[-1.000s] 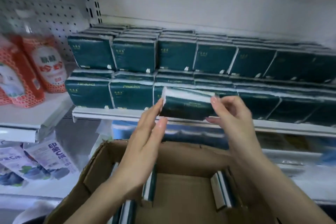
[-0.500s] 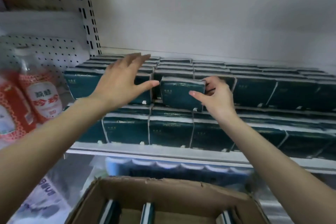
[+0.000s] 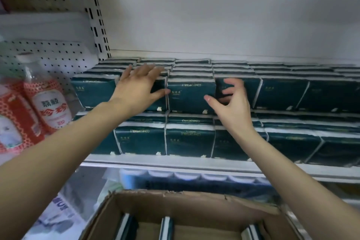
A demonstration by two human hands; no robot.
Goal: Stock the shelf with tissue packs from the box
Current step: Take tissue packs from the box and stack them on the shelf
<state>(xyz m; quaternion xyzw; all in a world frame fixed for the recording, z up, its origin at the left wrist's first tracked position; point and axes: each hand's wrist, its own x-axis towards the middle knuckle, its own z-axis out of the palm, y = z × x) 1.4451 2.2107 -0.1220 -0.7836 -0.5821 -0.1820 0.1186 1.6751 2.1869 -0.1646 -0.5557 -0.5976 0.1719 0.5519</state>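
Note:
Dark green tissue packs stand in two stacked rows on the white shelf point(image 3: 175, 163). One tissue pack point(image 3: 190, 96) sits in the upper row's front, between my two hands. My left hand point(image 3: 139, 88) lies flat with straight fingers on the neighbouring pack to its left, thumb touching the pack's left edge. My right hand point(image 3: 231, 99) hovers at the pack's right edge with fingers loosely curled, holding nothing. Below, the open cardboard box point(image 3: 175, 200) holds a few more packs point(image 3: 165, 228) standing on edge.
Red and white bottles point(image 3: 50, 103) stand on a lower shelf at the left before a pegboard. Blue-wrapped goods point(image 3: 194, 183) fill the shelf under the tissue row. Printed bags point(image 3: 58, 214) lie at the lower left. A white wall rises behind the packs.
The pack went up from near the box into the upper row's front slot. My right hand let go of it and my left hand moved onto the pack beside it.

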